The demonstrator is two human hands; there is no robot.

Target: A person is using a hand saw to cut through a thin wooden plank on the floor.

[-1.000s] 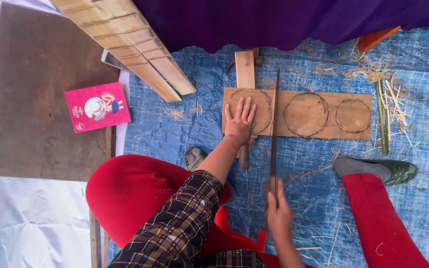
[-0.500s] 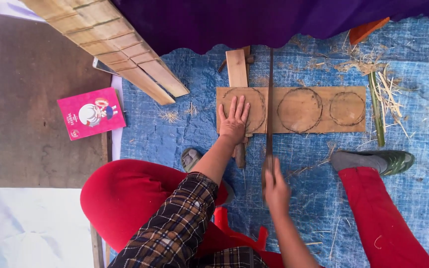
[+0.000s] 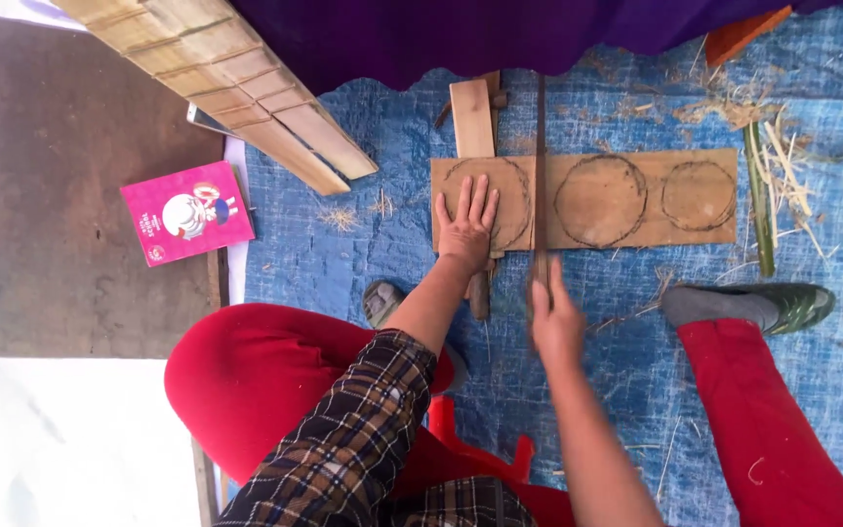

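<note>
Flat on the rectangular brown wooden board (image 3: 636,229) with three drawn circles, the left hand (image 3: 465,226) presses open-palmed — the right hand (image 3: 553,317), just below the board, clenches a long thin dark blade (image 3: 540,166) crossing it.

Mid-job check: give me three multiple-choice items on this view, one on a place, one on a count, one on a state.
1. Where does the left hand rest?
A. on the flat brown wooden board's left circle
B. on the pink booklet
C. on the green shoe

2. How many circles are drawn on the board?
A. one
B. three
C. five

3. How is the right hand?
A. open and flat
B. out of view
C. closed round the long thin dark saw blade

Key: 1 A, the palm covers the leftmost circle; 2 B, three rings sit in a row; 3 C, its fingers wrap the blade's near end.
</note>
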